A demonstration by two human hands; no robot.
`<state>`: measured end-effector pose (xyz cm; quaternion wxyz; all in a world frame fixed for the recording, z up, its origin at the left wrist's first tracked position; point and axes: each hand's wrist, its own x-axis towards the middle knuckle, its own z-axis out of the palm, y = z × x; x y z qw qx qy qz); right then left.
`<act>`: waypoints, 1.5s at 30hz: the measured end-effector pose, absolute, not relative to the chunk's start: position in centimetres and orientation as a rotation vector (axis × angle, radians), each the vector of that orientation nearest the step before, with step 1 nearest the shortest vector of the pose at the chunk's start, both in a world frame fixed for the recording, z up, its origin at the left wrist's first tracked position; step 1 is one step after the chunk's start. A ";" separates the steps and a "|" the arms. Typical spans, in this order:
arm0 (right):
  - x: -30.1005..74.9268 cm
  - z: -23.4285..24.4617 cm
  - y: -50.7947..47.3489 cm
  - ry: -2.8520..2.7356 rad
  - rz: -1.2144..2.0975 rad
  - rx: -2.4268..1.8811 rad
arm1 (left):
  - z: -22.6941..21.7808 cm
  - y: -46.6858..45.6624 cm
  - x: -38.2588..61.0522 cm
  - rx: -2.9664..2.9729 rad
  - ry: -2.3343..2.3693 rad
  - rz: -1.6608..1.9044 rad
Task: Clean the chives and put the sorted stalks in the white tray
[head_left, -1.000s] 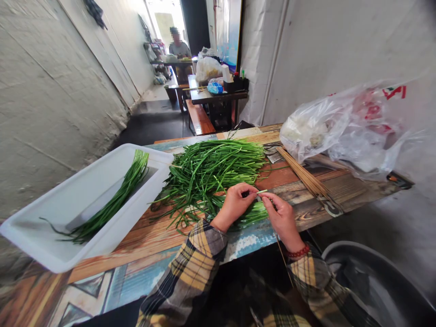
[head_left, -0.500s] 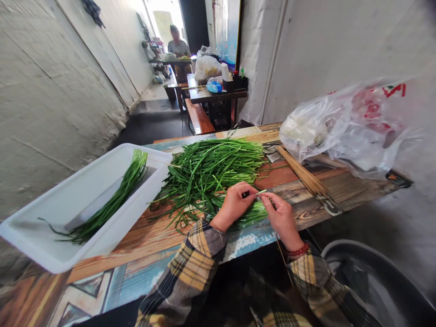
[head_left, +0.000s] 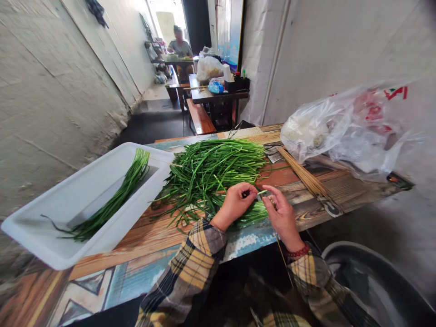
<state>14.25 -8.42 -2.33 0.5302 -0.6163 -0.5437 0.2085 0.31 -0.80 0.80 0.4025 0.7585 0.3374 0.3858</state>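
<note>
My left hand (head_left: 235, 203) pinches the pale ends of a few green chive stalks (head_left: 262, 192) above a small row of chives (head_left: 254, 213) lying at the table's near edge. My right hand (head_left: 281, 213) sits just right of it, fingers curled round a thin bamboo skewer (head_left: 282, 254) that runs down toward my lap. A big loose pile of chives (head_left: 214, 168) lies behind both hands on the wooden table (head_left: 146, 236).
A white plastic tray (head_left: 68, 200) at the left holds one bundle of chives (head_left: 116, 200). A bundle of bamboo skewers (head_left: 306, 179) and a plastic bag (head_left: 350, 127) lie at the right. A dark basin (head_left: 378, 281) stands below right. A person (head_left: 179, 43) sits at a far table.
My right hand's fingers have loosened and shifted slightly to the right, away from the chive ends. My left hand keeps its pinch in place.
</note>
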 end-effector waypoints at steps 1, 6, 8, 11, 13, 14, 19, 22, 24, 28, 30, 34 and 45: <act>14.2 -2.3 -8.4 -1.299 0.500 -1.474 | 0.8 -0.8 0.3 1.923 0.848 0.972; 14.3 -2.6 -8.3 -1.306 0.497 -1.461 | 0.7 -0.7 0.3 1.947 0.826 0.955; 14.3 -2.6 -8.3 -1.321 0.503 -1.462 | 0.6 -0.7 0.3 1.943 0.814 0.943; 14.4 -2.5 -8.3 -1.341 0.513 -1.455 | 0.6 -0.7 0.3 1.930 0.800 0.933; 14.4 -2.5 -8.3 -1.354 0.497 -1.457 | 0.6 -0.8 0.3 1.928 0.790 0.929; 14.4 -2.5 -8.3 -1.359 0.481 -1.462 | 0.6 -0.8 0.3 1.933 0.785 0.925; 14.3 -2.4 -8.4 -1.371 0.402 -1.497 | 0.6 -0.8 0.2 1.982 0.767 0.908; 14.3 -2.4 -8.3 -1.371 0.345 -1.527 | 0.7 -1.0 0.2 2.039 0.728 0.885; 14.3 -2.3 -8.3 -1.370 0.298 -1.556 | 0.7 -1.1 0.3 2.079 0.698 0.852; 14.4 -2.3 -8.2 -1.368 0.269 -1.584 | 0.9 -1.3 0.2 2.122 0.659 0.785; 14.5 -2.4 -8.1 -1.351 0.293 -1.581 | 1.0 -1.0 0.0 2.129 0.690 0.820; 14.6 -3.0 -7.9 -1.328 0.377 -1.549 | 1.1 0.3 -1.2 2.066 0.977 1.085; 14.8 -3.5 -7.7 -1.321 0.430 -1.567 | 0.9 1.8 -2.8 2.136 1.180 1.198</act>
